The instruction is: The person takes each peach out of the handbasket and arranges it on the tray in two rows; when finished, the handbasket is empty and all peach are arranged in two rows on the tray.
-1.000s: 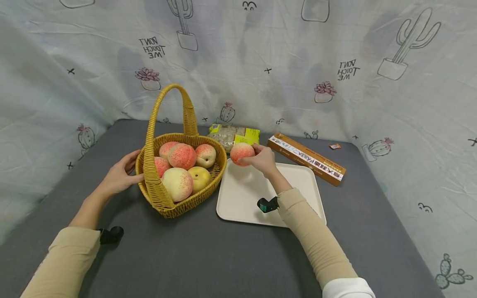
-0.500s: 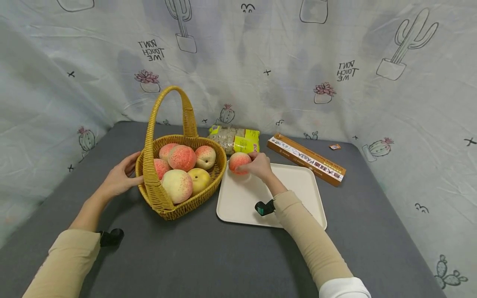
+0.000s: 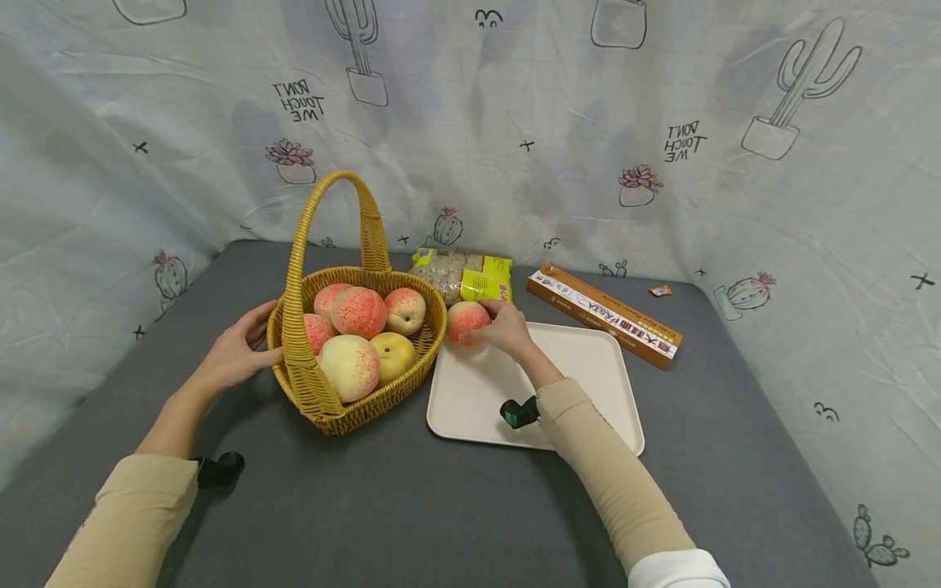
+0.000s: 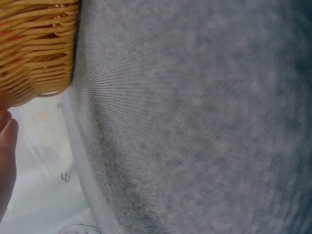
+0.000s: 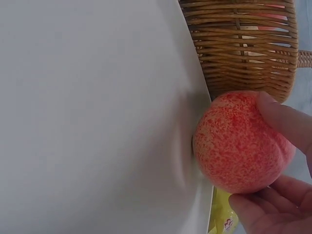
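Note:
My right hand (image 3: 507,333) holds a red-speckled peach (image 3: 466,323) over the far left corner of the white tray (image 3: 470,408). In the right wrist view, thumb and fingers grip the peach (image 5: 239,146) from opposite sides, low at the tray's edge and close to the basket. My left hand (image 3: 234,349) rests against the left side of the yellow wicker basket (image 3: 382,406), fingers relaxed. Several peaches lie inside it, among them a pale one (image 3: 350,367), a red one (image 3: 359,311) and a yellow one (image 3: 394,353). The left wrist view shows that hand (image 4: 7,151) right at the wicker wall.
Behind the tray lies a clear and yellow food packet (image 3: 463,273). A long brown pasta box (image 3: 603,314) lies at an angle to the right, with a small orange sachet (image 3: 660,290) beyond it. Patterned cloth (image 3: 559,98) hangs behind the grey table (image 3: 382,514).
My right hand has lowered the peach and brought it slightly left onto the tray's far left corner. The left hand stays at the basket.

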A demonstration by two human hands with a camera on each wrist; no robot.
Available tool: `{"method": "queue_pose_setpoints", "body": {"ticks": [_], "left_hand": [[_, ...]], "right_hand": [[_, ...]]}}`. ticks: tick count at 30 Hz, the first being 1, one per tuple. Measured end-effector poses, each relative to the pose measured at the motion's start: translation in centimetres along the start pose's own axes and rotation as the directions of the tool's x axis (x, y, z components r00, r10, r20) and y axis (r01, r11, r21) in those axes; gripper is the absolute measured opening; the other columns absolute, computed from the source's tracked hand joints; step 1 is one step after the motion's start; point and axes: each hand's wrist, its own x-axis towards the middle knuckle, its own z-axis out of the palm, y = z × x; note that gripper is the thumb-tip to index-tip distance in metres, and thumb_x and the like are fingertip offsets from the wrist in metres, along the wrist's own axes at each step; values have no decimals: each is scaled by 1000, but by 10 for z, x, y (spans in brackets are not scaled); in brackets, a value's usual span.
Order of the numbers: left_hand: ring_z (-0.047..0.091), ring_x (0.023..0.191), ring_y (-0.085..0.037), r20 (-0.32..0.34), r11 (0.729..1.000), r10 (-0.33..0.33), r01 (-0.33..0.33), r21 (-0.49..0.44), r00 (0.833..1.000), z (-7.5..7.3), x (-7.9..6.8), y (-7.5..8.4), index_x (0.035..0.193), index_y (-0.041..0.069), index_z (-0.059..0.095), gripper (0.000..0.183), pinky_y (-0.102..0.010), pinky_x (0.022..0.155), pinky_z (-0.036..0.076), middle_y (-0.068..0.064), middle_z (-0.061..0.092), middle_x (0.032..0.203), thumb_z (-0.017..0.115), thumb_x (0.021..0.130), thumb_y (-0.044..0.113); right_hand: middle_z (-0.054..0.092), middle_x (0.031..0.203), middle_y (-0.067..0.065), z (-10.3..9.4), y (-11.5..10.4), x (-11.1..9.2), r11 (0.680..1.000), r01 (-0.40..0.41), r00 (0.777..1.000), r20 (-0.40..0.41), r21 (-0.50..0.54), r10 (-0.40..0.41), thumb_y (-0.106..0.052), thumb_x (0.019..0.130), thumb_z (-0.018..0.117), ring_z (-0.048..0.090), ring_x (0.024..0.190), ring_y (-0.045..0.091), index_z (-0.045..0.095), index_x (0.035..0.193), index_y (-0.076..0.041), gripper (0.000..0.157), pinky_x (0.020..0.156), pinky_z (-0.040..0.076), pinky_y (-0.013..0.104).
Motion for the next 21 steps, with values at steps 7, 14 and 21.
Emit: {"method": "queue_pose_setpoints", "body": {"ticks": [7, 14, 21], "left_hand": [[20, 136, -55, 0, 1000, 7, -7, -12, 1000, 0, 0, 0, 153, -7, 8, 85, -65, 108, 25, -37, 16, 152, 65, 93, 11], [22, 136, -54, 3, 1000, 5, -5, -16, 1000, -1, 0, -4, 154, -5, 8, 87, -66, 106, 27, -36, 16, 153, 66, 93, 14], [22, 136, -54, 11, 1000, 5, -5, -24, 1000, 0, 1, -5, 155, -3, 8, 87, -66, 106, 28, -35, 16, 153, 66, 93, 14]], "right_hand": [[56, 135, 19, -3, 6, -2, 993, 102, 992, 67, 61, -106, -2, 71, 83, 55, 121, 31, 52, 137, 5, 73, 103, 47, 40], [59, 130, 20, -1, 11, 1, 988, 134, 989, 55, 76, -139, 4, 71, 79, 57, 120, 32, 55, 131, 5, 65, 102, 48, 40], [61, 128, 18, 9, 12, 8, 990, 142, 989, -48, 9, -142, -4, 72, 84, 58, 118, 31, 59, 129, 3, 62, 98, 51, 38]]}}
